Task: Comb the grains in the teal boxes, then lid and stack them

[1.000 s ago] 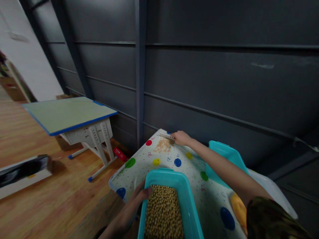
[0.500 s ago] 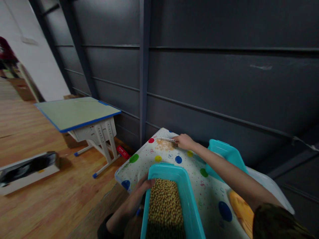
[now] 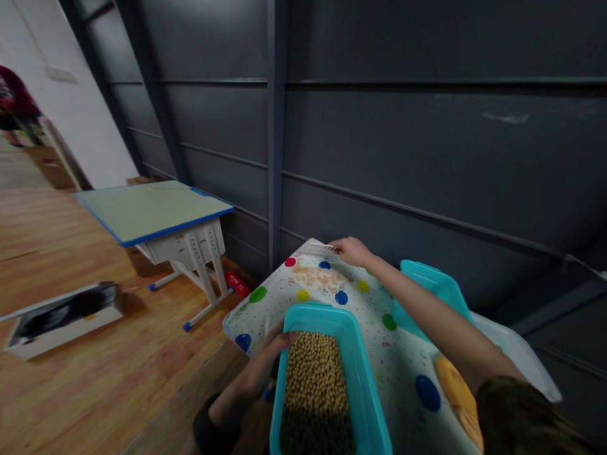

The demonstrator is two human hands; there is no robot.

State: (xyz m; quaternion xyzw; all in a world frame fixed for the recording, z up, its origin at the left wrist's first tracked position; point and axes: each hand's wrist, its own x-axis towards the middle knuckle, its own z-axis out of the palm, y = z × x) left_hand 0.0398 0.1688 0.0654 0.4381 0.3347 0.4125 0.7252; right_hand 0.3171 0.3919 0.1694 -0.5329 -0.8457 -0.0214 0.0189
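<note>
My left hand [image 3: 271, 355] grips the left rim of a teal plastic bin [image 3: 364, 373], thumb over the edge. Round yellowish beans, which look like soybeans [image 3: 317, 373], fill much of the bin. My right hand [image 3: 353, 251] reaches to the far end of the table, closed on a thin white slotted tool [image 3: 318, 248] whose exact kind I cannot tell. Just nearer than that tool, small tan grains [image 3: 320, 278] lie spread on the spotted tablecloth [image 3: 270, 309].
A second teal bin [image 3: 429, 284] stands at the right, partly behind my right forearm. Beside it are a white tray or lid [image 3: 515, 357] and an orange-yellow item [image 3: 458, 392]. A dark panelled wall [image 3: 403, 139] borders the table. A pale green desk [image 3: 156, 208] stands left; a person [image 3: 16, 95] is far off.
My right hand has lifted the white tool away from the grains, toward the table's far edge. The grains now show as a wider patch. My left hand keeps hold of the bin.
</note>
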